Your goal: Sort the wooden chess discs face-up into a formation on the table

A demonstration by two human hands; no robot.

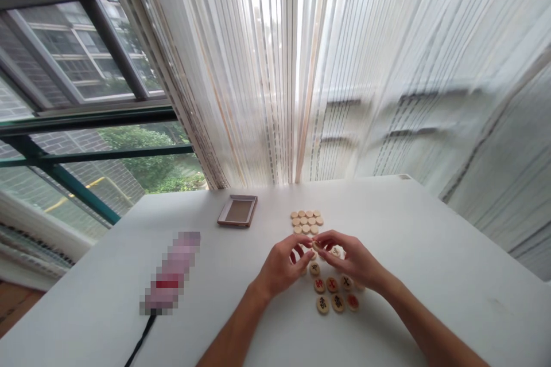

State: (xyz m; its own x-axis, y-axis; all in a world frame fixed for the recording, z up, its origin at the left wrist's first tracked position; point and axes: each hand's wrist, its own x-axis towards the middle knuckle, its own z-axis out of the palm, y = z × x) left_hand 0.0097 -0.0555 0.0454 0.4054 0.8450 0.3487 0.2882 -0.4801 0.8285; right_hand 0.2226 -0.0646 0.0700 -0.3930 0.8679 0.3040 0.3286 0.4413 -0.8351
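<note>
Round wooden Chinese chess pieces lie in rows on the white table, some marked in black, others in red. Between the thumb and fingers of my right hand (344, 252) is a chess piece (316, 245), partly covered by the fingertips. My left hand (284, 260) is curved beside it, thumb and fingers apart, fingertips close to that piece; whether they touch it is unclear. Below both hands sit marked pieces, among them a red-marked piece (332, 284) and a black-marked piece (322, 304). Parts of the nearer rows are hidden by my hands.
Beyond my hands, several blank-faced pieces (303, 221) form a block. A shallow open box (238, 211) stands toward the table's back left. A blurred-out pink item (172, 275) with a black cord (141, 341) lies at left. Striped curtains (267, 69) hang behind the table (451, 275).
</note>
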